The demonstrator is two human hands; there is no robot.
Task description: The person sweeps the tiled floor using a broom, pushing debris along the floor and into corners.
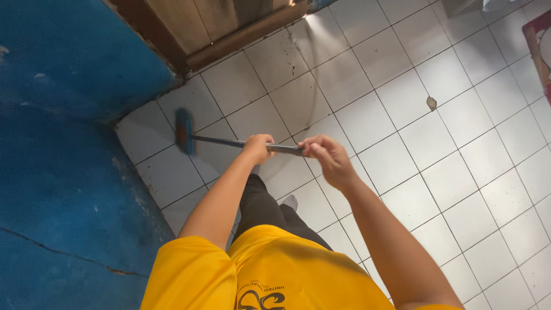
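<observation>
left hand point(258, 148) wrapped low on broom handle point(247, 144) for steering | right hand point(328, 158) gripping upper end, fingers closed round it for push | blue broom head point(184, 131) on tiled floor point(459, 172), near corner by blue wall point(63, 143)

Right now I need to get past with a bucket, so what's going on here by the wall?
A person in a yellow shirt holds a long-handled brush with both hands: the left hand nearer the head, the right hand further back on the handle. The brush head sits on the white tiled floor close to the blue wall, near a wooden door. A small bit of debris lies on the tiles.
</observation>
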